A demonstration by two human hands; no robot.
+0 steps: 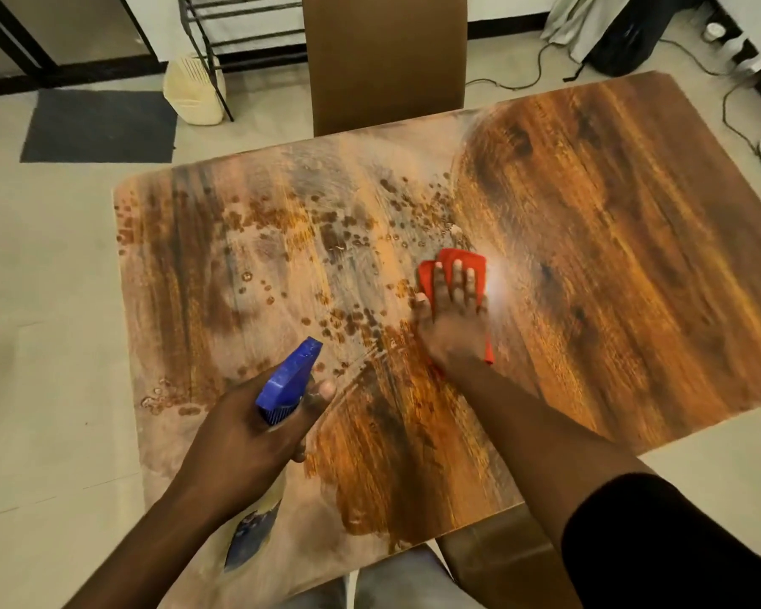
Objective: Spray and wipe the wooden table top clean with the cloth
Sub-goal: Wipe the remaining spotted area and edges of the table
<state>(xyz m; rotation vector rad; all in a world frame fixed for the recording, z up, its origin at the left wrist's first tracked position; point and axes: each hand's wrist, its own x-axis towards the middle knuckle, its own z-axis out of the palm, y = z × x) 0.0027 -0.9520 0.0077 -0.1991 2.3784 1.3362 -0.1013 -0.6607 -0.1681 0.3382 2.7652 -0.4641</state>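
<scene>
The wooden table top (611, 239) fills the middle of the view. Its left half is dusty and speckled with wet spray drops, while the right half shows dark, clean grain. My right hand (451, 318) presses flat on a red cloth (469, 261) near the table's centre, at the border between the two areas. My left hand (255, 437) grips a spray bottle with a blue trigger head (288, 380) above the near left part of the table, nozzle pointing away from me. The bottle's body is mostly hidden under my wrist.
A brown chair back (385, 59) stands at the far edge of the table. On the floor lie a dark mat (100, 125), a cream appliance (194, 90) by a metal rack, and cables (730, 112) at the far right.
</scene>
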